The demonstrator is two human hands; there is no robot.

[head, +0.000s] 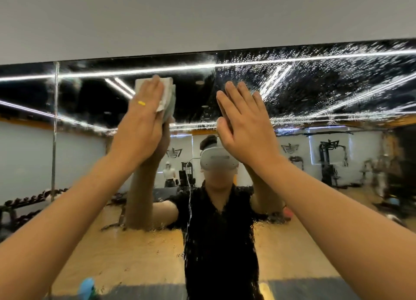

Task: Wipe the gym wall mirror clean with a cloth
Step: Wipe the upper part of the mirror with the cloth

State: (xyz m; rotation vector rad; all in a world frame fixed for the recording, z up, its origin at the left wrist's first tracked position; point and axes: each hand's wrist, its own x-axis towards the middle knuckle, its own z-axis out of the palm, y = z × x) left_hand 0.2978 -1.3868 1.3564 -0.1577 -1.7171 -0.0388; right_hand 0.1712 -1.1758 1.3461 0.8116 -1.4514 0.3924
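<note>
Bare forearms [67, 209] reach up to the mirror [337, 92]; the left grip [144, 110] lies flat, fingers straight, pressing a folded white cloth [167, 90] on the glass just under the mirror's top edge, left of centre; the right grip [243, 124] is spread wide, holding nothing, and I cannot tell whether it touches the glass; droplets [315, 59] speckle the upper right. Soft, light, probably damp, the cloth should bunch easily; best pressed through its middle; the glass looks slick and fragile.

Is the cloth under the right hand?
No, the left hand presses the cloth against the mirror; the right hand holds nothing, fingers straight.
</note>
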